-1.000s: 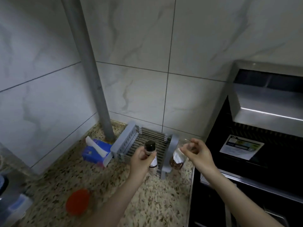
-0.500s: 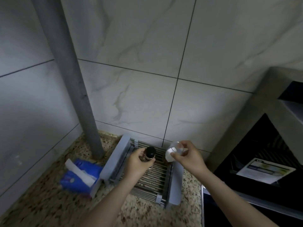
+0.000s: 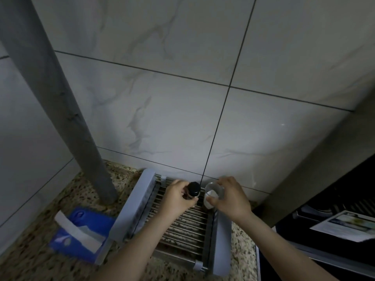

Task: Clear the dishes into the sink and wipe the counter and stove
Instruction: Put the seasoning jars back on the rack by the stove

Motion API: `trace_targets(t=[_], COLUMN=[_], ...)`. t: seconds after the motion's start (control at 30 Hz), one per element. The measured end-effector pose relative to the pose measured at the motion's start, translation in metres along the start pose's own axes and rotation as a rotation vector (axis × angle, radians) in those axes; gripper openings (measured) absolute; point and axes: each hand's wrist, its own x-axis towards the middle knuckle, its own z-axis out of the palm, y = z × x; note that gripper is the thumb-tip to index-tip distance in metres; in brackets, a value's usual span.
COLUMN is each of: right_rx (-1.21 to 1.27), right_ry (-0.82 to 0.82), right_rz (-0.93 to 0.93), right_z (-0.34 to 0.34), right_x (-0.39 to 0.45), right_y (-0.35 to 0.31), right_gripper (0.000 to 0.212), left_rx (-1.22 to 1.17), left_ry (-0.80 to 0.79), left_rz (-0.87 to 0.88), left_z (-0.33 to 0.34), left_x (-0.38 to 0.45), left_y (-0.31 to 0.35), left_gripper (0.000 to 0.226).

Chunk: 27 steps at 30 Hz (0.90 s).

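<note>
My left hand (image 3: 178, 196) grips a small bottle with a black cap (image 3: 193, 189), held upright over the far end of a grey slatted drying rack (image 3: 183, 226). My right hand (image 3: 230, 199) holds a clear jar with a white label (image 3: 213, 192) just to the right of the bottle, near the tiled wall. Both containers are low over the rack's metal bars; whether they touch the bars is hidden by my fingers. The speckled granite counter (image 3: 40, 262) lies around the rack.
A blue tissue pack (image 3: 81, 232) with a white sheet sticking out lies left of the rack. A thick grey pipe (image 3: 67, 118) rises from the counter at the back left. The black stove (image 3: 324, 240) with a leaflet (image 3: 349, 226) on it is at the right.
Both hands carried the bottle and the jar away from me, from the rack's near end to its far end by the wall. The view came closer and tilted up; the red lid left the frame.
</note>
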Motion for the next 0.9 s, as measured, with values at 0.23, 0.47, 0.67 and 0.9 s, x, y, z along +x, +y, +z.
trace_targets(t=[0.23,0.47,0.67,0.9], right_rx=[0.041,0.047,0.066,0.075], right_ry=[-0.003,0.056,0.079,-0.011], right_rz=[-0.038,-0.055,0.024,0.124], right_z=[0.015,0.020,0.021,0.014], right_x=[-0.001,-0.002,-0.006,-0.015], right_y=[0.007,0.011,0.005,0.001], right_gripper=[0.047,0.042,0.040,0.062], left_rx=[0.002,0.014,0.036,0.098], left_ry=[-0.038,-0.090,-0.071,-0.035], left_rz=[0.000,0.011,0.016,-0.024], left_z=[0.014,0.012,0.010,-0.009], left_x=[0.011,0.018,0.014,-0.010], left_y=[-0.005,-0.011,-0.010,-0.004], left_gripper=[0.043,0.050,0.050,0.063])
